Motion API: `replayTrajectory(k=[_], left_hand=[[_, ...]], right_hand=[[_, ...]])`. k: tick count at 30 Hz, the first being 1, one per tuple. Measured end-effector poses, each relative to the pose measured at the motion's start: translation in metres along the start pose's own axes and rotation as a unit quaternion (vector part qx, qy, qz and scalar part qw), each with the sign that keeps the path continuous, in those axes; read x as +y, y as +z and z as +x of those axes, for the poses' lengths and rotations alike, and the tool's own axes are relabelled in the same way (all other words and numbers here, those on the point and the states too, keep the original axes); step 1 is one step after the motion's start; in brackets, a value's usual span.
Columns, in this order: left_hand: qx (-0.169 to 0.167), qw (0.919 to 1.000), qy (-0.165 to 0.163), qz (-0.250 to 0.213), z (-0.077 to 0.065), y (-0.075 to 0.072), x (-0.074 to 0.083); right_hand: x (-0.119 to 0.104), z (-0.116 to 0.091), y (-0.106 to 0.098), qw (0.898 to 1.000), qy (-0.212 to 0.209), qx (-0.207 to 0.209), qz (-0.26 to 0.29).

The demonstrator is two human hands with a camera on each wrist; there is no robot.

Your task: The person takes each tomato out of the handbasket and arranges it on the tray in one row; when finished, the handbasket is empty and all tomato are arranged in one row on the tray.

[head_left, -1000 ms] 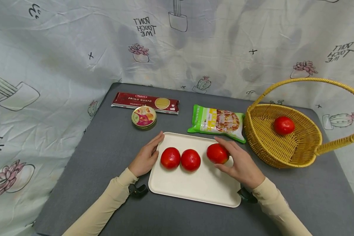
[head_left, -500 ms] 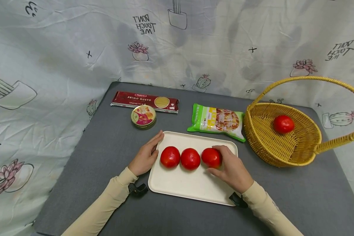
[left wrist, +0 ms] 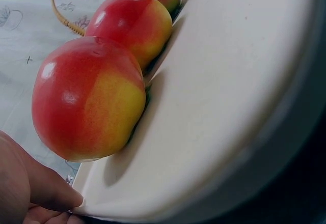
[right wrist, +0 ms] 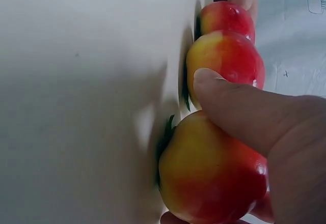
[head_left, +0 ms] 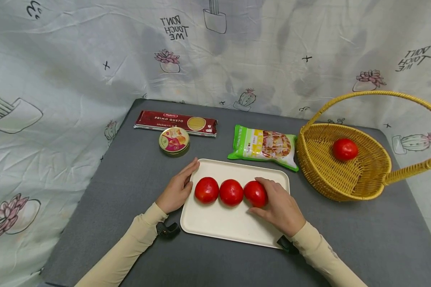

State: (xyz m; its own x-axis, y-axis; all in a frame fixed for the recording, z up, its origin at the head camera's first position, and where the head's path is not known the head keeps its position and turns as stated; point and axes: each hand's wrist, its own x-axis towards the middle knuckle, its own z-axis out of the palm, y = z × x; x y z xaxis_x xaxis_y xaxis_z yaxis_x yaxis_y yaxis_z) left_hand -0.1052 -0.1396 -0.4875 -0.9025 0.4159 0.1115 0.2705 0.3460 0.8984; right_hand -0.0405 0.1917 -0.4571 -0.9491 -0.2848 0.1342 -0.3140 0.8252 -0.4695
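Three red tomatoes stand in a row on a cream tray: a left tomato, a middle tomato and a right tomato. My right hand holds the right tomato, fingers round its far side and thumb on the near side. The right wrist view shows yellow patches on this tomato and a green leafy base against the tray. At the tray's left edge rests my left hand, fingers straight along the outside. Its thumb touches the rim in the left wrist view.
A yellow wicker basket with one tomato inside stands right of the tray. Behind the tray lie a green-and-white food packet, a round tin and a red spaghetti pack. A printed cloth hangs behind the grey table.
My right hand has brought its tomato left across the tray, up beside the middle tomato. My left hand has stayed at the tray's edge.
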Motion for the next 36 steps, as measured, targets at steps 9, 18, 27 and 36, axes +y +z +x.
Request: replayTrajectory(k=[9, 18, 27, 36], left_hand=[[0.0, 1.0, 0.0, -0.002, -0.001, -0.001, 0.001], [0.001, 1.0, 0.004, -0.001, -0.001, -0.001, 0.001], [0.005, 0.9999, 0.015, 0.0, 0.0, 0.0, -0.001], [0.001, 1.0, 0.0, -0.002, -0.001, -0.001, 0.002]], right_hand=[[0.0, 0.0, -0.012, 1.0, -0.01, -0.006, -0.012], [0.013, 0.006, -0.074, 1.0, 0.013, -0.015, 0.023], [0.068, 0.028, -0.149, 0.99, 0.118, 0.012, 0.07], [0.147, 0.039, -0.185, 0.977, 0.204, 0.007, 0.063]])
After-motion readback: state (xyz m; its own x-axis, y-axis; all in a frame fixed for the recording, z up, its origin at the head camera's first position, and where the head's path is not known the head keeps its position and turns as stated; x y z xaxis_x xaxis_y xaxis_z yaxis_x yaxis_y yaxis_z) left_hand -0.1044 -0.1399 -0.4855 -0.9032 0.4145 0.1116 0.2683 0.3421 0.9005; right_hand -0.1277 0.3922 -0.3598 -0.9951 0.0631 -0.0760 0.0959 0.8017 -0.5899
